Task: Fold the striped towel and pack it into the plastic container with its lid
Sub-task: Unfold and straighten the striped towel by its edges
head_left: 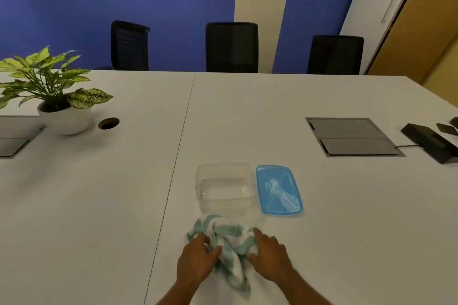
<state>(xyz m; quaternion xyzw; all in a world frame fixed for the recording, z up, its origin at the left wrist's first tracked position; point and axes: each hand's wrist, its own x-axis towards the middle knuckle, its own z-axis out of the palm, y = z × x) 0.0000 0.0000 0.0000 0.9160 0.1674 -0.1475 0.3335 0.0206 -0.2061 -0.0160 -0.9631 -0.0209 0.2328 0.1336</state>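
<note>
So the striped towel (229,247) is seen bunched up in a crumpled heap on the white counter (99,205), right at the near edge, not folded at all. It's being handled from both sides. The left hand (198,259) is pressed onto its left part, with the fingers (210,250) curled into the cloth, pinching a fold. The right hand (269,255) is laid on the right part with fingers spread flat, not really closed on anything. The clear plastic container (224,187) is parked just beyond the towel, open and with nothing inside. Its blue lid (278,189) is laid flat just beside it on the right. A potted plant (53,91) is sat way off to the far left.
</note>
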